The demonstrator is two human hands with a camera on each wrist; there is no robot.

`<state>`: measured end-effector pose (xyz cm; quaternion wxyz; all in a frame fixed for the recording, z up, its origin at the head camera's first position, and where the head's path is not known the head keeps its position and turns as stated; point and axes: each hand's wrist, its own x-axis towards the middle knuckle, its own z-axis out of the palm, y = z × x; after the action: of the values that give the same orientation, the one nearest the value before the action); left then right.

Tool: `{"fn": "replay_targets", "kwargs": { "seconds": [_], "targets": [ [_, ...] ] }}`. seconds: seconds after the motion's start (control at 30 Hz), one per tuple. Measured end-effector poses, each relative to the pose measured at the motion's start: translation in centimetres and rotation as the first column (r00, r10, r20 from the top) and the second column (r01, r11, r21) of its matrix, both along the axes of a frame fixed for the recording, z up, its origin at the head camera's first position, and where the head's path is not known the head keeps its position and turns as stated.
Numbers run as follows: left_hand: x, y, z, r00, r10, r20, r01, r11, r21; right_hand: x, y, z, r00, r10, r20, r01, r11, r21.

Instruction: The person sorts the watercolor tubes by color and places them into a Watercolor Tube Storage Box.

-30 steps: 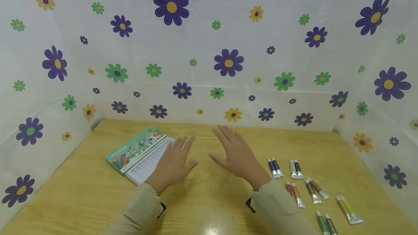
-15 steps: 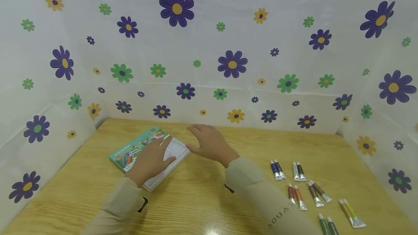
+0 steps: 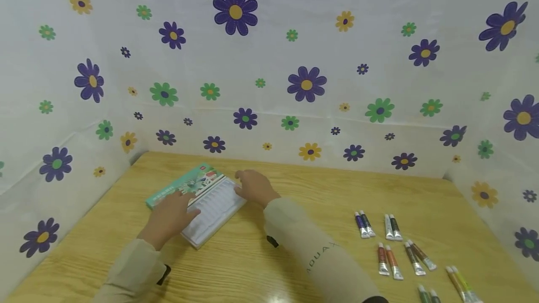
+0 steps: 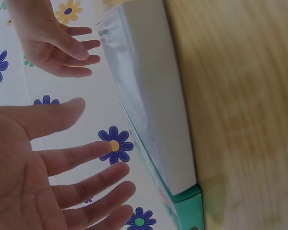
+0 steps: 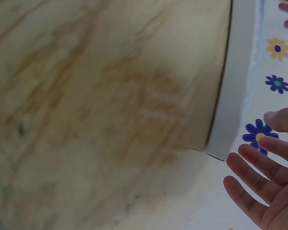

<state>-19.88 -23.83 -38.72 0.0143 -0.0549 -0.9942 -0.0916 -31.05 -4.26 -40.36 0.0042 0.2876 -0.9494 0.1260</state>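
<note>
A teal illustrated paint box (image 3: 189, 183) lies at an angle on the left of the table, its white ridged tray (image 3: 214, 209) along the near side. Over the near left end of the box is my left hand (image 3: 168, 221), partly hiding the cover. Its fingers (image 4: 93, 182) are spread in the left wrist view, with space between them and the tray's side. My right hand (image 3: 256, 187) is at the tray's far right corner. In the right wrist view its fingers (image 5: 252, 179) are extended and apart, right by the tray's end. Neither hand holds anything.
Several paint tubes lie in pairs on the right of the wooden table (image 3: 294, 247), among them purple tubes (image 3: 363, 224), red and orange tubes (image 3: 389, 262) and brown tubes (image 3: 417, 257). A white flower-print sheet (image 3: 269, 60) rises behind the table and at both sides.
Both hands have moved left to the box, the right hand travelling furthest, to the tray's right corner. The left hand has shifted left and nearer, uncovering more of the tray. The view has turned slightly left.
</note>
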Motion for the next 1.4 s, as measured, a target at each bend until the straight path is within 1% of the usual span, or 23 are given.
{"fn": "replay_targets", "kwargs": {
  "seconds": [0.1, 0.17, 0.23, 0.33, 0.37, 0.47, 0.57, 0.67, 0.73, 0.83, 0.93, 1.0, 1.1, 1.17, 1.23, 1.4],
  "targets": [
    [0.2, 0.0, -0.1, 0.998, 0.052, 0.035, -0.051, 0.999, -0.008, 0.0, -0.1, -0.4, 1.000, -0.014, 0.025, 0.013, 1.000, 0.015],
    [0.3, 0.0, -0.1, 0.992, 0.104, 0.074, -0.104, 0.995, -0.001, 0.1, 0.0, -0.5, 0.999, -0.021, 0.041, 0.021, 1.000, 0.018],
    [0.5, 0.0, 0.0, 0.981, 0.160, 0.113, -0.163, 0.987, 0.012, 0.2, 0.0, -0.5, 0.998, -0.029, 0.050, 0.028, 0.999, 0.019],
    [0.8, 0.0, 0.2, 0.961, 0.232, 0.153, -0.238, 0.971, 0.018, 0.2, 0.0, -0.5, 0.998, -0.042, 0.052, 0.041, 0.999, 0.013],
    [0.8, 0.0, 0.2, 0.954, 0.251, 0.163, -0.257, 0.966, 0.013, 0.1, -0.1, -0.5, 0.998, -0.045, 0.049, 0.045, 0.999, 0.012],
    [0.9, 0.0, 0.3, 0.944, 0.278, 0.179, -0.284, 0.959, 0.008, -0.1, -0.2, -0.5, 0.998, -0.052, 0.045, 0.051, 0.999, 0.017],
    [0.9, 0.1, 0.1, 0.941, 0.276, 0.194, -0.284, 0.959, 0.013, -0.3, -0.2, -0.6, 0.998, -0.051, 0.044, 0.049, 0.998, 0.050],
    [0.9, 0.2, -0.3, 0.947, 0.255, 0.193, -0.265, 0.964, 0.029, -0.4, -0.2, -0.7, 0.997, -0.056, 0.048, 0.052, 0.996, 0.079],
    [0.9, 0.3, -0.5, 0.954, 0.240, 0.177, -0.252, 0.967, 0.046, -0.3, -0.2, -0.8, 0.997, -0.059, 0.054, 0.054, 0.995, 0.089],
    [0.9, 0.4, -0.8, 0.963, 0.228, 0.146, -0.240, 0.968, 0.068, -0.2, 0.0, -0.9, 0.996, -0.067, 0.062, 0.062, 0.995, 0.078],
    [0.8, 0.4, -1.1, 0.969, 0.210, 0.128, -0.221, 0.972, 0.082, -0.1, 0.4, -0.9, 0.996, -0.063, 0.068, 0.060, 0.997, 0.057],
    [0.7, 0.5, -1.3, 0.976, 0.191, 0.103, -0.200, 0.976, 0.087, 0.0, 0.7, -0.9, 0.995, -0.060, 0.075, 0.057, 0.998, 0.039],
    [0.8, 0.9, -1.2, 0.982, 0.171, 0.083, -0.179, 0.979, 0.101, -0.1, 1.2, -1.0, 0.995, -0.053, 0.090, 0.051, 0.998, 0.024],
    [1.0, 1.3, -1.0, 0.983, 0.170, 0.074, -0.178, 0.977, 0.119, -0.1, 1.6, -1.0, 0.994, -0.051, 0.095, 0.050, 0.999, 0.013],
    [1.1, 1.6, -0.8, 0.979, 0.181, 0.094, -0.193, 0.970, 0.145, -0.1, 2.0, -1.0, 0.994, -0.050, 0.094, 0.050, 0.999, 0.003],
    [0.7, 2.4, -0.5, 0.978, 0.193, 0.084, -0.206, 0.960, 0.192, 0.0, 3.4, -0.4, 0.994, -0.070, 0.085, 0.073, 0.997, -0.021]
  ]
}}
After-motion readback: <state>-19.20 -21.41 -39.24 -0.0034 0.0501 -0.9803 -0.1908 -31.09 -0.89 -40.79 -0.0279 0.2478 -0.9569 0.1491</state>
